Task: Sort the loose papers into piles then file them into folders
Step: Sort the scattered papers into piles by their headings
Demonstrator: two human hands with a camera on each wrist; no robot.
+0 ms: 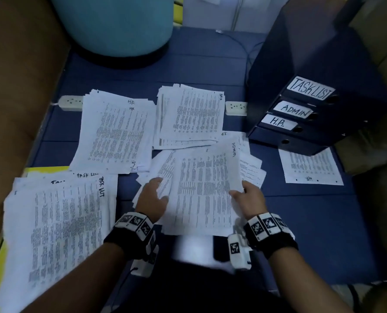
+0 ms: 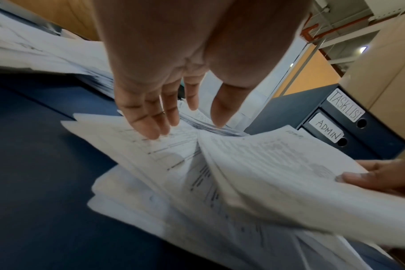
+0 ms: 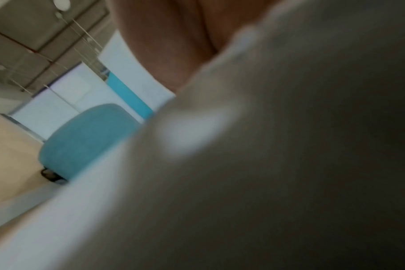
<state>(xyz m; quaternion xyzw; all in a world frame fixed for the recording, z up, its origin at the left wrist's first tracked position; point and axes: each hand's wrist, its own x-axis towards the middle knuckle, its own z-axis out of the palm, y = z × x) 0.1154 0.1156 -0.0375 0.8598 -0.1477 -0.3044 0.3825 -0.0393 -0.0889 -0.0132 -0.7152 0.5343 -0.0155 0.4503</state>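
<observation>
Both hands are working over the loose papers in the middle of the blue surface (image 1: 210, 64). The left hand (image 1: 150, 196) is lying with its fingers (image 2: 148, 118) straight and slightly spread, their tips touching the fanned sheets of the unsorted heap (image 1: 158, 175), gripping nothing. The right hand (image 1: 247, 198) is pinching the right edge of a sheet marked ADMIN (image 1: 203, 188), thumb on top and the other fingers under it; the right wrist view is showing mostly blurred paper close to the lens.

That sheet is being held raised above the heap, its long axis running away from the person and leaning a little to the right, with the handwritten word at the far right corner. Both forearms are reaching forward from the bottom of the head view, wrists wearing black bands with white marker blocks, palms turned down and towards each other.

Sorted papers are lying around the heap: a TASK LIST pile (image 1: 59, 227) at the near left, an HR pile (image 1: 118, 132) beyond it, an ADMIN pile (image 1: 192, 116) at the far centre. A single sheet (image 1: 310, 168) is lying at the right, partly under the stack of dark binders (image 1: 310, 109) labelled TASK LIST, ADMIN and H.R.; the bottom one is bearing no label I can see
</observation>
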